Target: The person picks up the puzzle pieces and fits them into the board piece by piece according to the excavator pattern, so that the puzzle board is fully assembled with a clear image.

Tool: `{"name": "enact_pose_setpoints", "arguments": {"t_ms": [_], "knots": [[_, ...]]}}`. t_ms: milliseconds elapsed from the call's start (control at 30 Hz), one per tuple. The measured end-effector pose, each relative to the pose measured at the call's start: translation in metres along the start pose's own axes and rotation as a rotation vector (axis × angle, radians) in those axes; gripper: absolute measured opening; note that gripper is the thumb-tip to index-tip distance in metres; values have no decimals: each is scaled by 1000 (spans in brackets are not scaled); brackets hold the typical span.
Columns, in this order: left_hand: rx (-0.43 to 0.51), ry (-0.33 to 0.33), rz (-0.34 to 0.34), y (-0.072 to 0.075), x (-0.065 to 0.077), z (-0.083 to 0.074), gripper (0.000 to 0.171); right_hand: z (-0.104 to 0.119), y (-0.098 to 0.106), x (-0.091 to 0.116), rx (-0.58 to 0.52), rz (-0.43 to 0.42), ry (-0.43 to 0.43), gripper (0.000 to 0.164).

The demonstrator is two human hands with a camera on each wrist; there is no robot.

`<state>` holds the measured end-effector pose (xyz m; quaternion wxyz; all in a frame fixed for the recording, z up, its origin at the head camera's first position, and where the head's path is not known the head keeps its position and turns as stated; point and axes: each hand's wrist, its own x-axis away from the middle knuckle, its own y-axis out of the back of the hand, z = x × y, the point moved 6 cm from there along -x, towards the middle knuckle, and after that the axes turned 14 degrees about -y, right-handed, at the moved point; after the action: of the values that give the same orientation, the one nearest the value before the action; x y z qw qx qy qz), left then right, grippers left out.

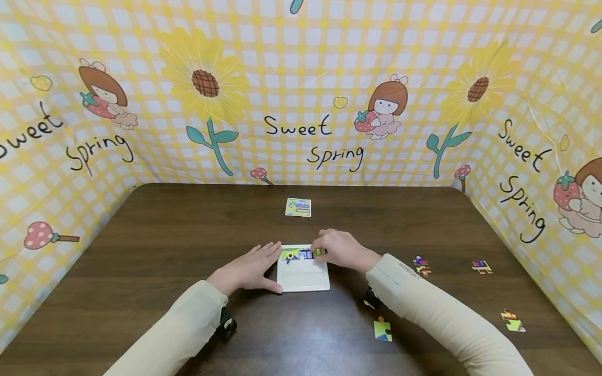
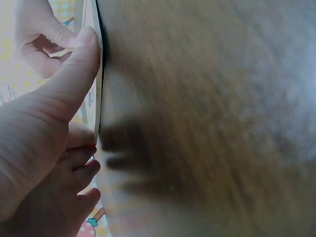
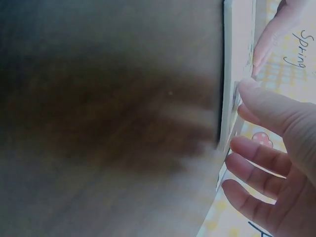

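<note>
A white square puzzle tray (image 1: 303,282) lies on the table, its upper strip filled with joined puzzle pieces (image 1: 298,255) in green, purple and yellow. Along the tray's left side rests my left hand (image 1: 251,266), fingers extended by the upper left corner and thumb at the lower left. My right hand (image 1: 340,249) pinches a greenish puzzle piece (image 1: 317,251) between thumb and forefinger at the tray's upper right corner; fingers partly cover it. In the right wrist view, that hand's other fingers (image 3: 254,175) are loosely bent beside the tray edge (image 3: 228,74).
Behind the tray lies a small picture card (image 1: 298,207). Loose puzzle pieces lie to the right: a purple and orange one (image 1: 421,265), a purple one (image 1: 482,267), an orange and green one (image 1: 512,320), and a green one (image 1: 383,331) near the right forearm. Patterned cloth (image 1: 301,94) surrounds the table.
</note>
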<state>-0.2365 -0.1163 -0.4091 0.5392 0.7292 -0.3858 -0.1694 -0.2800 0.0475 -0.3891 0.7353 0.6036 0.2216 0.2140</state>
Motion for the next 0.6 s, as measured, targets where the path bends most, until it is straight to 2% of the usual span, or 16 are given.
{"name": "enact_pose_setpoints", "arguments": {"t_ms": [300,600], "knots": [[0,-8,-6,0,0,-2,94,-17,21,11,-139,19,-92,30],[-3,-14,-17,0,1,-1,94,-46,32,40,-188,43,-189,33]]}}
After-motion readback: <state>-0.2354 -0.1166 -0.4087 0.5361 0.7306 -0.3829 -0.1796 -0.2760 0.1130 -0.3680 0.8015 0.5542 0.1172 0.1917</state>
